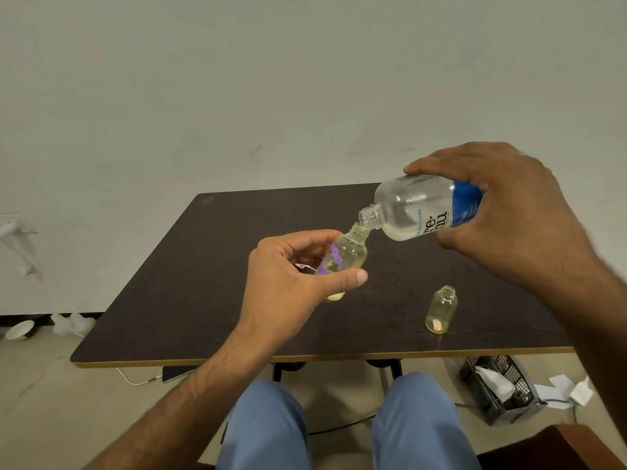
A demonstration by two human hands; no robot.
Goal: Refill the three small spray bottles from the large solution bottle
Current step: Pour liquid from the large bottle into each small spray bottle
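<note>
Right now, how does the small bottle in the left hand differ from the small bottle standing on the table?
The held small bottle is tilted above the table, gripped by the left hand; the standing small bottle is upright and untouched. The held one bears a purple print; the standing one looks plain. Both are yellowish, clear and uncapped.

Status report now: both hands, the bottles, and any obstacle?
Left hand holds small bottle, tilted. Right hand tips large bottle, neck at its mouth. Second small bottle stands uncapped on table. No obstacle seen.
</note>
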